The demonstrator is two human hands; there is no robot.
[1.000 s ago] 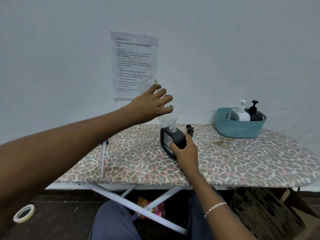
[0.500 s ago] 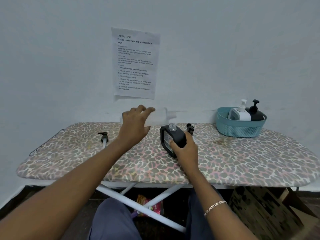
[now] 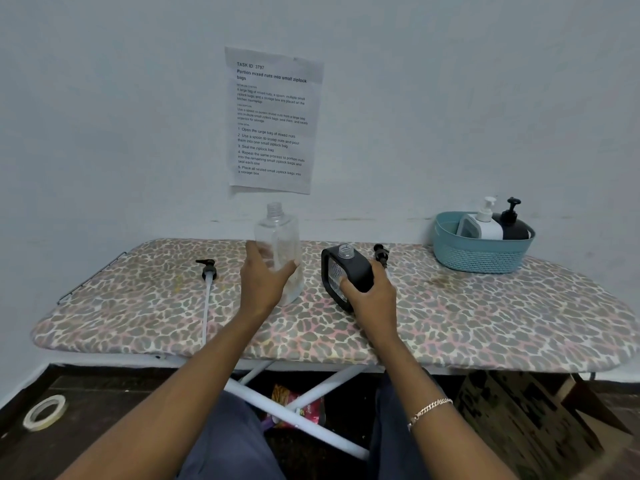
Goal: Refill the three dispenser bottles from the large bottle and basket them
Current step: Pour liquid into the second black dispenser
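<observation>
Here, left hand (image 3: 265, 280) wrapped around the lower half of the large bottle (image 3: 278, 244), fingers curled on its clear wall, thumb at the 9 o'clock side. Bottle upright, cap off, base resting on the ironing board (image 3: 485, 317) near the middle of the patterned cover, almost empty as far as the clear plastic lets on. Right hand (image 3: 372, 296) closed on the black dispenser bottle (image 3: 349, 271), just at 3 o'clock of the large bottle and apart from it. Neck open and uncapped, body tilted a little toward the 9 o'clock side, lower corner on the cover. Black pump head (image 3: 381, 254) lying just at 2 o'clock of that bottle, close behind the right hand's knuckles; contact impossible to judge. Second pump (image 3: 207, 271) with a long white tube lying well out at 9 o'clock of the left hand, tube running toward 6 o'clock along the cover. Far out at 2 o'clock, teal basket (image 3: 481, 258) on the board's end, holding a white dispenser bottle (image 3: 481, 226) and a dark dispenser bottle (image 3: 512, 226), both upright with pumps fitted, side by side and touching. Printed sheet (image 3: 273, 123) on the wall at 12 o'clock. Roll of tape (image 3: 44, 412) on the floor at 8 o'clock.
</observation>
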